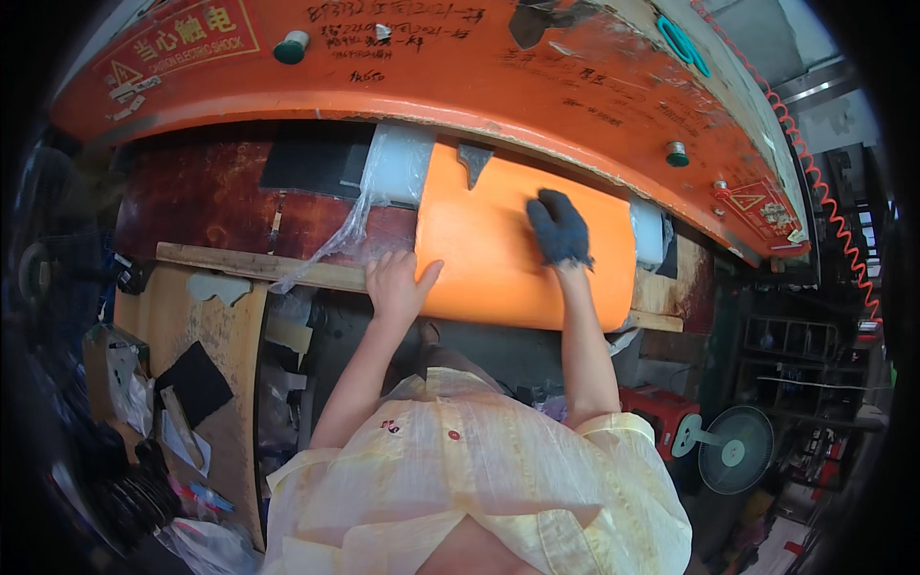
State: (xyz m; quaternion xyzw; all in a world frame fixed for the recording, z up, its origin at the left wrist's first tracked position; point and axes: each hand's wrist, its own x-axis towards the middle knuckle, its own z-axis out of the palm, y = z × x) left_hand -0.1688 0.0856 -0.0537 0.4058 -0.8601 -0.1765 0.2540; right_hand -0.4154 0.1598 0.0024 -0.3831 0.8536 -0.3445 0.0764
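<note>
A smooth orange sheet [479, 259] lies on the bench and bends down over its front edge. My bare left hand [395, 286] rests beside the sheet's left edge at the wooden strip [316, 272], thumb apart from the fingers and touching or close to the sheet. A dark grey work glove covers my right hand [559, 228], which is over the right half of the sheet with the fingers stretched out. Blurring hides exactly how it meets the surface. A dark pointed piece [474, 163] lies at the sheet's far edge. Crumpled clear plastic film [356, 222] hangs left of the sheet.
A large orange machine beam [431, 86] spans the far side, with green-and-white buttons [291, 48]. White blocks [398, 163] and a black sheet [316, 159] sit beneath it. A fan [734, 450] stands at lower right. A wooden side table [230, 326] holds scraps at left.
</note>
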